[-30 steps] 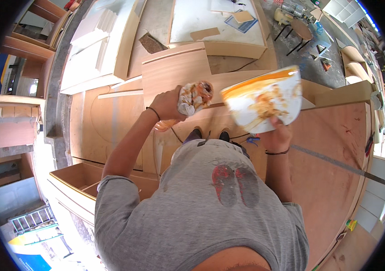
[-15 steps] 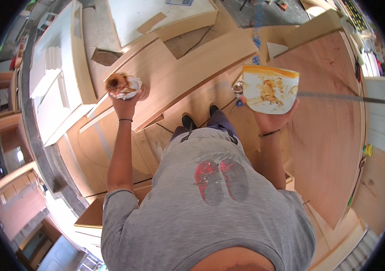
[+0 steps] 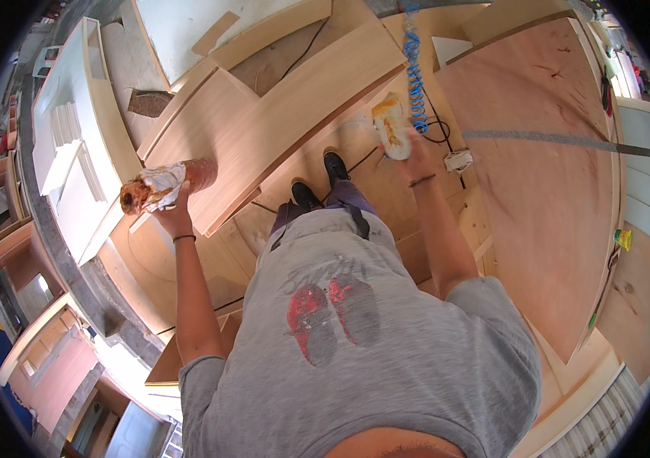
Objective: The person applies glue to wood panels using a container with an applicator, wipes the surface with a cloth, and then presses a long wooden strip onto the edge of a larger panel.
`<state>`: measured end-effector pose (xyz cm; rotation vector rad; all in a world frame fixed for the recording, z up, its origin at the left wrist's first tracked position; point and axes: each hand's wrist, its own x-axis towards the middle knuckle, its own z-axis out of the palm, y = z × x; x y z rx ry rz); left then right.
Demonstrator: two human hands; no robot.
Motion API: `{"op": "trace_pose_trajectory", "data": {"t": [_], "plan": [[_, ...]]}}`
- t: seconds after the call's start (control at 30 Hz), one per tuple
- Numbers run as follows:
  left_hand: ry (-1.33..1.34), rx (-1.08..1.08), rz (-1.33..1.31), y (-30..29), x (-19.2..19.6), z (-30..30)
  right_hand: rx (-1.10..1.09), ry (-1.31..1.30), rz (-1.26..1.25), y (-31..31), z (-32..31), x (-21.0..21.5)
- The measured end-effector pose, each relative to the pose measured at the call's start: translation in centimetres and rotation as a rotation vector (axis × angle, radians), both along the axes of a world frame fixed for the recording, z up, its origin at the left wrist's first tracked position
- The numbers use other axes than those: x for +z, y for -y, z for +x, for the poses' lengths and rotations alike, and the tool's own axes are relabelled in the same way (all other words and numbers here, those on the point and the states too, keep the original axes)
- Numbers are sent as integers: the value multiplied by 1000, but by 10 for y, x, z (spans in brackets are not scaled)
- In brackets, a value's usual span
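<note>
My left hand is closed round a brown cylindrical bottle with a crumpled white wrapping. The bottle lies tilted, and its near end is smeared with reddish-brown stuff around a dark opening. Behind it is a long pale wooden board. On the right, my right hand grips a white spreader, its face streaked with yellow-brown paste. The spreader is turned partly edge-on and slightly blurred, held apart from the boards below.
A coiled blue hose and a dark cable with a white box lie beyond my right hand. A large reddish wooden panel with a grey strip stands at the right. White panels stand at the left.
The bottle has moved left and nearer, tipping so that its side shows. My right hand has drawn inward to the left, and the spreader has turned from face-on to narrow.
</note>
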<state>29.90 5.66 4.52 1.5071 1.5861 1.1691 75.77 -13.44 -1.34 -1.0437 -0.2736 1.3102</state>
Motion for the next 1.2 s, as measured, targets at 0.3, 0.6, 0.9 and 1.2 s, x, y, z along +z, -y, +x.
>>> {"op": "trace_pose_trajectory", "data": {"t": [0.3, 0.6, 0.9, 1.2], "plan": [[-360, 251, -203, 43, -14, 2, 361, 1815, -161, -53, 28, -52], [-465, 70, -663, 183, -59, 1, 449, 1868, -241, -64, 38, -89], [-389, -26, -885, 309, -191, -138, 586, 1851, -323, -66, 38, -28], [159, 118, -1080, 247, -190, -108, 786, 1847, -427, -88, 33, -36]]}}
